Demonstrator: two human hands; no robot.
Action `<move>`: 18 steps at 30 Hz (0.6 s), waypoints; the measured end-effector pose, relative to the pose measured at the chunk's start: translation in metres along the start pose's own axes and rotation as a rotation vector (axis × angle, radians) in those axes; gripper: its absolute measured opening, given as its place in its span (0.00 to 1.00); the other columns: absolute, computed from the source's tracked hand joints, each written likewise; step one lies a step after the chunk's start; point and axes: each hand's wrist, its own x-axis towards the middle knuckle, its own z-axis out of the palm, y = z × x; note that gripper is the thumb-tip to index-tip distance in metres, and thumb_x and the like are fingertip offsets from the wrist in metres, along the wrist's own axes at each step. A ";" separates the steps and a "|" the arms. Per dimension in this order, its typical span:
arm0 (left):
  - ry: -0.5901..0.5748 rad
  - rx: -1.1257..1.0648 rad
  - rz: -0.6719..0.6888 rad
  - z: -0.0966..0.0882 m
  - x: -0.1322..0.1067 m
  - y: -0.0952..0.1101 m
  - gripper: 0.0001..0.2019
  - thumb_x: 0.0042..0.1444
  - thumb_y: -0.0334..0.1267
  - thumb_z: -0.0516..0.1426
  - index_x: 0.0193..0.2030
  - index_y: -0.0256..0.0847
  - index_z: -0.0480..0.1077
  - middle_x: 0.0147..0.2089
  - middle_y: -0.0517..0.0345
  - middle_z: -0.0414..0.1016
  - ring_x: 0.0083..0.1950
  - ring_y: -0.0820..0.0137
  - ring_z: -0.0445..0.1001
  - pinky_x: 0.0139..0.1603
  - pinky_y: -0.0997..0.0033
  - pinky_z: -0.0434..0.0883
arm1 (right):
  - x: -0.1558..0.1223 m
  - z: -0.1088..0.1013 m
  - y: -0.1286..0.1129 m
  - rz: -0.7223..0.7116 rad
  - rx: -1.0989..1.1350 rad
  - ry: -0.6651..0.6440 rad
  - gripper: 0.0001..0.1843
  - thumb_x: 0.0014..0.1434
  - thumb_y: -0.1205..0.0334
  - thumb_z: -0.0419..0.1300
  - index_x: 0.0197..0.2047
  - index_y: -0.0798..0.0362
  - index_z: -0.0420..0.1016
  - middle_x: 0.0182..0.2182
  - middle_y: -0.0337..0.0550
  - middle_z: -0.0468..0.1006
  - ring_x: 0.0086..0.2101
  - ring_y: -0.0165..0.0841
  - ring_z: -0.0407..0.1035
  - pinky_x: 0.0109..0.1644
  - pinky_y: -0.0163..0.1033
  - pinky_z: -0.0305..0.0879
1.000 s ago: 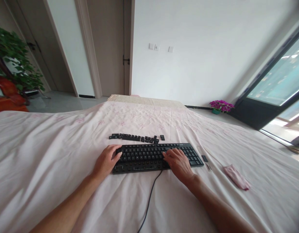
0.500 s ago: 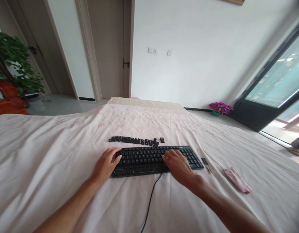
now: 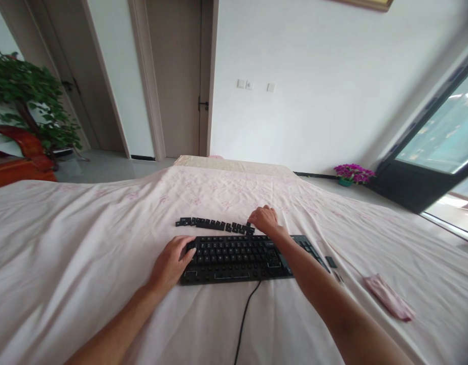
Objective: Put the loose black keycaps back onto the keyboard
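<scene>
A black keyboard lies on a pink sheet, its cable running toward me. My left hand rests on the keyboard's left end, fingers curled over the edge. Behind the keyboard a row of several loose black keycaps lies on the sheet. My right hand reaches past the keyboard to the right end of that row, fingers bent down onto the keycaps; what they pinch is hidden.
A small black piece and a folded pink cloth lie right of the keyboard. A green plant stands far left, purple flowers at the far wall, a door behind, and a glass door at right.
My right hand lifted off the keyboard's right half and moved forward to the right end of the keycap row. My left hand stayed on the keyboard's left end. The view shifted slightly.
</scene>
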 end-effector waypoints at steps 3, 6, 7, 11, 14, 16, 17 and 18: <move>-0.003 0.002 -0.005 0.000 0.000 0.000 0.15 0.59 0.41 0.51 0.52 0.44 0.68 0.52 0.54 0.71 0.55 0.64 0.70 0.57 0.60 0.67 | 0.006 0.007 -0.001 0.007 -0.002 -0.025 0.09 0.53 0.54 0.63 0.32 0.47 0.83 0.32 0.46 0.80 0.45 0.41 0.63 0.46 0.41 0.52; -0.002 -0.003 -0.008 0.000 0.000 -0.001 0.15 0.59 0.42 0.51 0.52 0.45 0.69 0.52 0.54 0.71 0.54 0.64 0.70 0.57 0.60 0.68 | 0.010 0.011 -0.002 0.002 -0.002 -0.023 0.10 0.54 0.53 0.62 0.35 0.46 0.83 0.33 0.46 0.80 0.45 0.40 0.63 0.47 0.41 0.52; -0.001 -0.005 -0.008 0.000 0.000 -0.001 0.15 0.59 0.42 0.51 0.52 0.45 0.69 0.52 0.54 0.71 0.54 0.64 0.70 0.57 0.59 0.68 | 0.012 0.011 -0.002 -0.001 -0.004 -0.019 0.10 0.55 0.54 0.61 0.35 0.46 0.83 0.34 0.45 0.80 0.45 0.40 0.63 0.47 0.41 0.51; 0.004 -0.006 -0.007 0.001 0.000 -0.001 0.16 0.59 0.41 0.51 0.52 0.45 0.69 0.52 0.54 0.71 0.54 0.64 0.70 0.57 0.59 0.67 | 0.015 0.014 -0.003 -0.021 -0.015 -0.009 0.09 0.57 0.57 0.60 0.37 0.44 0.82 0.35 0.44 0.80 0.45 0.39 0.64 0.47 0.40 0.50; 0.005 -0.006 -0.006 0.001 0.000 -0.001 0.16 0.59 0.41 0.51 0.52 0.45 0.69 0.52 0.54 0.72 0.54 0.64 0.70 0.57 0.59 0.67 | 0.014 0.016 -0.002 -0.042 -0.029 0.005 0.10 0.59 0.58 0.58 0.41 0.43 0.81 0.36 0.43 0.81 0.44 0.37 0.65 0.47 0.40 0.49; 0.004 -0.007 -0.007 0.000 0.000 0.000 0.15 0.59 0.40 0.51 0.52 0.45 0.69 0.52 0.54 0.72 0.54 0.64 0.70 0.57 0.60 0.67 | 0.013 0.016 -0.001 -0.064 -0.040 0.014 0.11 0.59 0.59 0.58 0.43 0.43 0.80 0.37 0.43 0.81 0.44 0.36 0.66 0.48 0.40 0.48; 0.003 -0.008 -0.009 0.000 0.000 0.001 0.15 0.59 0.40 0.51 0.52 0.45 0.69 0.52 0.54 0.71 0.54 0.65 0.70 0.58 0.60 0.67 | 0.013 0.016 0.000 -0.077 -0.045 0.015 0.11 0.59 0.58 0.59 0.43 0.43 0.80 0.37 0.44 0.81 0.44 0.36 0.66 0.48 0.40 0.48; 0.001 -0.008 -0.009 -0.001 0.000 0.001 0.15 0.59 0.40 0.51 0.52 0.44 0.69 0.52 0.54 0.71 0.54 0.65 0.69 0.58 0.60 0.67 | 0.013 0.016 0.000 -0.089 -0.051 0.012 0.10 0.59 0.58 0.59 0.42 0.43 0.80 0.37 0.44 0.81 0.44 0.36 0.66 0.48 0.40 0.48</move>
